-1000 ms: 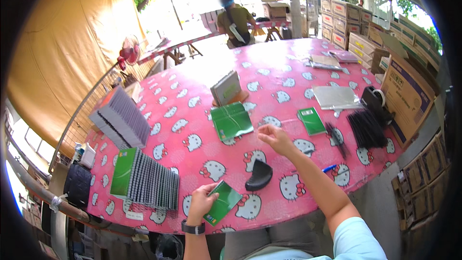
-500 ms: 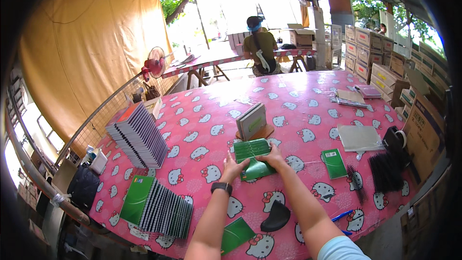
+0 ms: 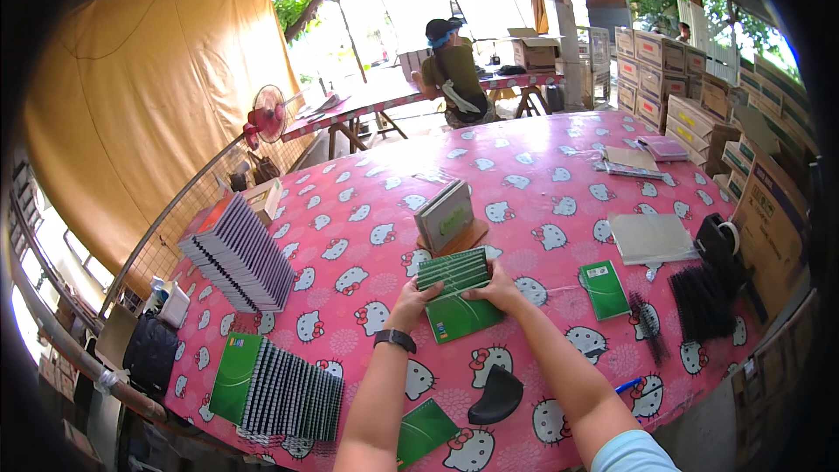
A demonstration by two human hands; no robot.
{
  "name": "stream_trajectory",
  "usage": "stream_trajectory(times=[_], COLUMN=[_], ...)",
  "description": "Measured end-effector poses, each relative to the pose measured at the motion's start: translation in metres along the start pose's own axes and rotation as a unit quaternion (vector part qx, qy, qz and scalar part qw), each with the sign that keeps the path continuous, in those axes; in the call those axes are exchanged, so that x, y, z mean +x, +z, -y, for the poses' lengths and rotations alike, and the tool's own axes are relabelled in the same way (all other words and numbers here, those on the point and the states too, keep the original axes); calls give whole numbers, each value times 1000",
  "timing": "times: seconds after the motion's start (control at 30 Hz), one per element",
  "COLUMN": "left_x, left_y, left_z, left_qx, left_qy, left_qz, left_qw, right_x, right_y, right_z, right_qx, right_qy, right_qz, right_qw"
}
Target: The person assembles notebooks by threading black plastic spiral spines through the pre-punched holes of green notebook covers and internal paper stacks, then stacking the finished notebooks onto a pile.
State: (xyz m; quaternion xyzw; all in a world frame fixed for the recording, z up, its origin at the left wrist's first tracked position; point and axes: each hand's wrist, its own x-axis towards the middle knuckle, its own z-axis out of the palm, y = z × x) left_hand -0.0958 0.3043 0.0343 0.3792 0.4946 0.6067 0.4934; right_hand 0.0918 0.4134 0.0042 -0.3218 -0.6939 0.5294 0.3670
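A small stack of green notebooks (image 3: 453,269) is between my two hands near the middle of the table, its upper edges spread in steps. The front green cover (image 3: 465,318) lies toward me. My left hand (image 3: 412,304) grips the stack's left side, thumb on top. My right hand (image 3: 496,290) closes on its right side. Just beyond stands a wooden holder (image 3: 472,234) with grey-covered books (image 3: 444,217) upright in it. Closer to me lie a black curved object (image 3: 496,395) and a loose green cover (image 3: 426,430).
Left are a tall stack of spiral-bound green notebooks (image 3: 293,395) and a stack of notebooks (image 3: 240,253). Right are a green notebook (image 3: 604,290), black binding coils (image 3: 701,308), a clear-wrapped sheet pack (image 3: 651,238) and a blue pen (image 3: 627,385). A person (image 3: 454,74) sits at another table.
The front cover, bent up under my thumbs before, now lies flat toward me. My hands have shifted slightly apart along the stack's sides. The seated person has leaned left.
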Motion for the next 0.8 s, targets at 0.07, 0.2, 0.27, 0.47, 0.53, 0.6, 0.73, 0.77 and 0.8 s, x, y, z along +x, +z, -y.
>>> stream_trajectory(times=[0.07,0.2,0.27,0.47,0.53,0.6,0.73,0.77,0.8], left_x=[-6,18,56,127,124,107,79,74,69], left_y=[5,16,4,-19,20,39,20,11,2], left_z=[-2,-13,-13,-10,-25,-34,-44,-44,-44], left_qx=[20,49,225,222,359,469,473,449,424], left_qy=[7,7,155,299,182,205,170,167,163], left_qz=[25,-6,-222,-254,-230,-233,-119,-92,-65], left_qw=[999,999,936,893,886,827,856,873,889], right_x=[-17,-49,-60,-59,-57,-55,-54,-53,-52], right_y=[-8,-34,-36,-21,-40,-42,-43,-46,-48], right_z=[12,19,22,20,12,9,18,19,21], right_qx=[18,96,110,164,153,134,184,197,210], right_qy=[14,-18,-34,-50,-53,-53,-23,-22,-21], right_qz=[6,-13,-18,-16,-40,-44,16,37,58], right_qw=[1000,995,993,985,986,989,983,979,976])
